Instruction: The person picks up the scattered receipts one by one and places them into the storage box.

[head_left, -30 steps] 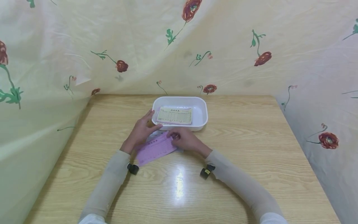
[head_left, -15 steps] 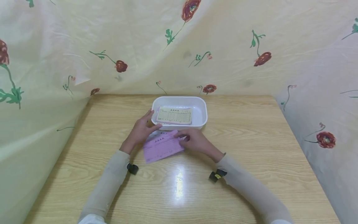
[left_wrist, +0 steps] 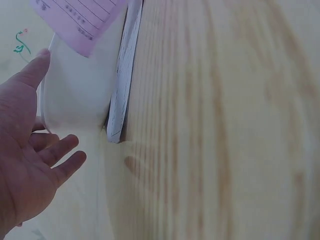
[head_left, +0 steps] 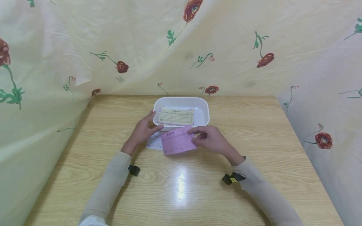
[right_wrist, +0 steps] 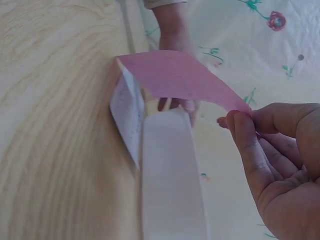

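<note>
Between thumb and fingers my right hand (head_left: 210, 139) pinches the upper right corner of a pink form slip (head_left: 178, 142). The slip hangs tilted in front of a white plastic tray (head_left: 202, 115), and the right wrist view shows it bowed as a thin sheet. My left hand (head_left: 141, 131) rests at the tray's front left corner, thumb on the rim and fingers spread along the left end. A pad of white form slips (head_left: 154, 142) lies on the table before the tray, partly hidden by the pink slip.
Inside the tray lies a stack of slips with a yellow form (head_left: 176, 116) on top and pink edges below. The wooden table (head_left: 254, 131) extends around it, with a flower-patterned cloth (head_left: 226, 47) behind and at both sides.
My right hand has moved right and slightly up with the pink slip, drawing it off the white slips, which now show more. My left hand has stayed at the tray's corner.
</note>
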Motion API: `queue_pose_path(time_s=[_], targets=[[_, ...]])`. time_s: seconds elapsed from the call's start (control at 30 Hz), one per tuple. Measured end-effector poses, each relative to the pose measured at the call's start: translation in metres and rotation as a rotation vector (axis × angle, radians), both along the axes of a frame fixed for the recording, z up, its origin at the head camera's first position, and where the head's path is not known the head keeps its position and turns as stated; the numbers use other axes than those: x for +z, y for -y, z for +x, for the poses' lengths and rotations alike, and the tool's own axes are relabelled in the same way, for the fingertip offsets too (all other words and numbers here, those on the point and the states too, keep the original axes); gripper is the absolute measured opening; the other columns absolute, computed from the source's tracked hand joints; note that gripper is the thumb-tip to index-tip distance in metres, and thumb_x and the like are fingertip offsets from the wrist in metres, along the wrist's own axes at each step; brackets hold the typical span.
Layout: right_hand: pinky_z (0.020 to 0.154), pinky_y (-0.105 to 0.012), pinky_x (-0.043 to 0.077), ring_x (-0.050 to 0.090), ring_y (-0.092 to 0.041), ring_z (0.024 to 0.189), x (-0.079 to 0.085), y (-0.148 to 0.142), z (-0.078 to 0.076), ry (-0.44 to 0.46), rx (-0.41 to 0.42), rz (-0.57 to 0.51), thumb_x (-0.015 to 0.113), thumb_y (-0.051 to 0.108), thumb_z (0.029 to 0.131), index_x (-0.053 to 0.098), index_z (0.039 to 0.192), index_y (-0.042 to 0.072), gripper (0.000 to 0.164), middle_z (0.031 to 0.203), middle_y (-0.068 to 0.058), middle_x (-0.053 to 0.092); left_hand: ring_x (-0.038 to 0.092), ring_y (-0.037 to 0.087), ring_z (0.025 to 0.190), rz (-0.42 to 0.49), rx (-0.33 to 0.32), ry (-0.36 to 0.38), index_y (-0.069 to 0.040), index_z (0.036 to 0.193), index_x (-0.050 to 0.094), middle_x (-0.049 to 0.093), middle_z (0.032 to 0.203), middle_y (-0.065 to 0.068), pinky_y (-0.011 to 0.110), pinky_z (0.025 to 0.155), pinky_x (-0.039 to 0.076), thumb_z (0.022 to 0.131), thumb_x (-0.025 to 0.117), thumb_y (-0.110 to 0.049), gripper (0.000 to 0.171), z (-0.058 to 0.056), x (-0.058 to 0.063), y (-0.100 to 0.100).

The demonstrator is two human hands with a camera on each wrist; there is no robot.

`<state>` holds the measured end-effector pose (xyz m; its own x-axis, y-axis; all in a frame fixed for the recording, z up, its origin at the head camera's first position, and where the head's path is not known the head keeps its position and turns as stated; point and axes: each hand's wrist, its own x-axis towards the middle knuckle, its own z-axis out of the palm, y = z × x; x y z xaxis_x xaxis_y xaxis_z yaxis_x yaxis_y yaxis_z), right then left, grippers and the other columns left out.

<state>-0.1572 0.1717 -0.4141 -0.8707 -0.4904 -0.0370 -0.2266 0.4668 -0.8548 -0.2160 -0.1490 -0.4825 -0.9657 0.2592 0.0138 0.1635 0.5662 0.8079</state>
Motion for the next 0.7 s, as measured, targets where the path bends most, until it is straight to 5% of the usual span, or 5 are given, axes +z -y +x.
queue_pose_path(time_s=[0.27, 0.53, 0.7], targets=[[0.060, -0.026, 0.059, 0.070, -0.018, 0.077, 0.020, -0.004, 0.004, -0.052, 0.008, -0.034, 0.073, 0.000, 0.090, 0.075, 0.118, 0.005, 0.028, 0.097, -0.011, 0.076, 0.017, 0.030, 0.156, -0.009, -0.005, -0.001, -0.007, 0.161, 0.028, 0.016, 0.170, 0.016, 0.049, 0.127, 0.020, 0.090, 0.072, -0.056, 0.097, 0.000, 0.001, 0.001], [0.053, -0.022, 0.052, 0.071, -0.018, 0.072, 0.041, -0.005, -0.002, -0.112, -0.018, -0.098, 0.073, -0.002, 0.090, 0.076, 0.116, 0.007, 0.028, 0.089, -0.008, 0.076, 0.021, 0.035, 0.154, -0.028, -0.003, -0.013, -0.008, 0.161, 0.028, 0.016, 0.170, 0.013, 0.050, 0.125, 0.025, 0.095, 0.074, -0.029, 0.083, 0.002, 0.002, 0.002], [0.054, -0.021, 0.052, 0.072, -0.022, 0.071, 0.051, -0.007, -0.012, -0.130, -0.046, -0.149, 0.074, -0.002, 0.089, 0.075, 0.117, 0.005, 0.028, 0.085, -0.011, 0.076, 0.022, 0.034, 0.154, -0.016, -0.004, 0.001, -0.010, 0.161, 0.029, 0.016, 0.171, 0.010, 0.049, 0.125, 0.026, 0.096, 0.073, -0.036, 0.082, 0.002, 0.001, 0.001]])
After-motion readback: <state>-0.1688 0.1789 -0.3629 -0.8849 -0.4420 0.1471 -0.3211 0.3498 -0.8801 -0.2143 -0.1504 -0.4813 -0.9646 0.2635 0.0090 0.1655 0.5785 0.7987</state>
